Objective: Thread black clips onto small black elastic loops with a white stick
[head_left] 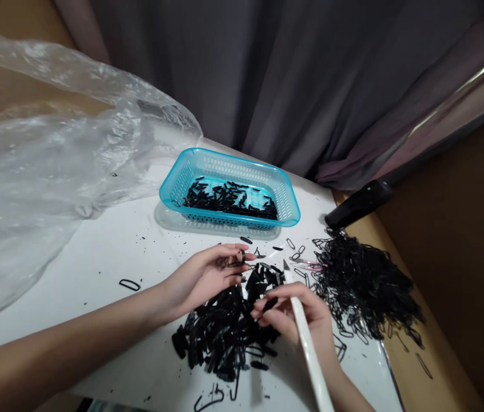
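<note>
My left hand is turned partly palm up, its curled fingers around a few thin black loops. In my right hand lies a white-handled craft knife, its pointed blade facing away from me. Thumb and fingertips of that hand also pinch a small black oblong piece. Beneath and between both hands spreads a heap of similar black pieces. Beyond them stands a blue plastic basket with many black pieces in it.
On the right, a large tangled pile of black loops reaches the edge of the white table. Pinkish tweezers or scissors stick out of it. A black cylinder lies behind. Clear plastic sheeting covers the left; a dark curtain hangs behind.
</note>
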`<act>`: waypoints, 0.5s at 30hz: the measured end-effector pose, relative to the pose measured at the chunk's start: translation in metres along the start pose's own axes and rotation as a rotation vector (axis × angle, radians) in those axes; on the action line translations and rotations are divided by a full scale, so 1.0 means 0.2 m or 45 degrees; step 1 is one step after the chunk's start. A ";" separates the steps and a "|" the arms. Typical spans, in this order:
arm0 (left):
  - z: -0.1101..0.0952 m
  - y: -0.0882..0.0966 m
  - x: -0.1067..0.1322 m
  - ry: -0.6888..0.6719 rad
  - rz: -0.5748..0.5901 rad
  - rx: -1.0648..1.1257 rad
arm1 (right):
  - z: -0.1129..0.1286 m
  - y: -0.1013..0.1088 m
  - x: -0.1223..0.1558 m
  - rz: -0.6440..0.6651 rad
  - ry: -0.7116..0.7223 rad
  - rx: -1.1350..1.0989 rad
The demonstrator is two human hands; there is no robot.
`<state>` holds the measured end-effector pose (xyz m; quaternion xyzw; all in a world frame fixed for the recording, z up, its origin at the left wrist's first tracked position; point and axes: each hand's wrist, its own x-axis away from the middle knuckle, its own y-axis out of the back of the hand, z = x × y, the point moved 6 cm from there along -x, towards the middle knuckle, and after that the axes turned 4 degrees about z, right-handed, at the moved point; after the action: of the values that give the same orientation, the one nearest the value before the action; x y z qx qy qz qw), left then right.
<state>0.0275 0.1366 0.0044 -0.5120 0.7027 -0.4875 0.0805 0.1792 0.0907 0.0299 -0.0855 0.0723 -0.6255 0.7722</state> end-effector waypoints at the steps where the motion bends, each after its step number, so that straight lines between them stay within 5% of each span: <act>1: -0.01 0.00 0.00 0.009 -0.011 0.004 | 0.01 -0.02 0.01 0.029 0.022 0.015; 4: -0.01 -0.03 -0.02 0.110 -0.004 -0.047 | 0.06 -0.06 0.02 0.105 0.156 0.075; 7: 0.01 -0.16 -0.08 0.217 0.099 -0.115 | 0.13 -0.05 0.03 0.053 0.327 0.142; 12: 0.08 -0.61 -0.30 0.089 0.511 -0.510 | 0.26 0.16 0.01 -0.433 0.584 0.239; 15: 0.15 -0.77 -0.46 0.067 0.556 -0.767 | 0.33 0.35 -0.02 -0.728 0.698 0.204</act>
<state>0.1869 0.1905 0.0712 -0.3380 0.9092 -0.2431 0.0104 0.2600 0.1116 0.0794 0.1283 0.1997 -0.8184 0.5233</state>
